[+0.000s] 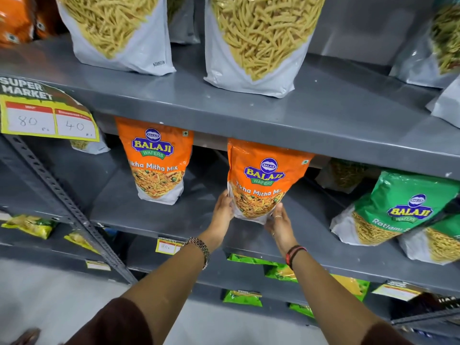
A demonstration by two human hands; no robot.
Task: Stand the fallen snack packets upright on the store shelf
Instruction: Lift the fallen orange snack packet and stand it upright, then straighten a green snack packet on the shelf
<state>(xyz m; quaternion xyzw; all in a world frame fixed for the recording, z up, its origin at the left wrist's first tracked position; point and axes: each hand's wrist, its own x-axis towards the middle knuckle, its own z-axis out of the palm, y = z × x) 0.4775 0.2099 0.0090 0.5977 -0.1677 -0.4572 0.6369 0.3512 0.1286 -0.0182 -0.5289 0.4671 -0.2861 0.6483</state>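
An orange Balaji Tikha Mitha Mix packet [261, 178] stands upright on the grey middle shelf [154, 215], its top under the shelf above. My left hand [222, 210] grips its lower left edge and my right hand [278, 224] grips its lower right corner. A second orange packet of the same kind [156, 160] stands upright further left and deeper in. At the right, two green Balaji Ratlami Sev packets [398, 207] [438, 242] lean tilted to the left.
The upper shelf [273, 105] carries large white packets of yellow sev [258, 43]. A price tag reading 80 and 40 [47, 120] hangs at the left. Lower shelves hold small green and yellow packets [278, 270]. A perforated metal upright [69, 207] runs diagonally at the left.
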